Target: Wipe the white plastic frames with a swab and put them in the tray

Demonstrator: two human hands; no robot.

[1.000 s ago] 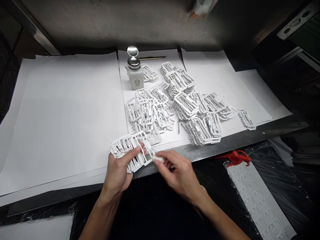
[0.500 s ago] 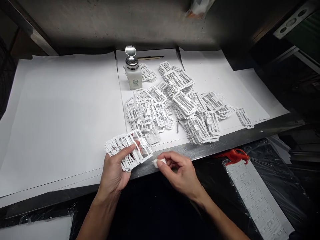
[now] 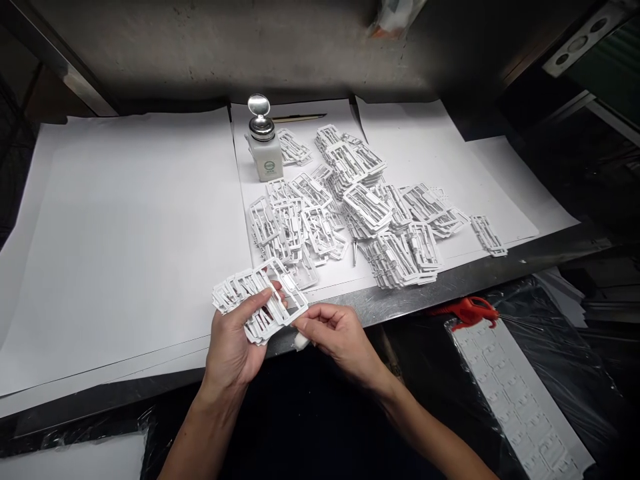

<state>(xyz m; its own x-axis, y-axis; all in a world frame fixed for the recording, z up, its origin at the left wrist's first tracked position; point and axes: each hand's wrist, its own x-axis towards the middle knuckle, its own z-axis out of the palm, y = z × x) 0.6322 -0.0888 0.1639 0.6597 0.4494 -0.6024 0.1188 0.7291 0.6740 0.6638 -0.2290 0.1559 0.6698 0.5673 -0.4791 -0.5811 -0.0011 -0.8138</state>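
My left hand is closed around a fanned stack of white plastic frames, its thumb lying across the top one. The frames have thin cross pieces and open gaps. Beyond the rest sticks out the top frame. My right hand is closed, with thumb and forefinger pinched at that frame's near right corner. A small white wad shows just under these fingers, partly hidden by them; it looks soft, like cotton. Both hands are over the table's front edge.
Piles of similar white frames cover the middle of the papered table. Behind them stand a pump bottle with its metal lid raised and a thin dark-and-tan stick. Tweezers lie between piles. At lower right are a red-handled tool and a grey moulded sheet.
My right hand has moved left to the corner of the top frame, bringing the white wad along. The left hand and its stack have barely shifted.
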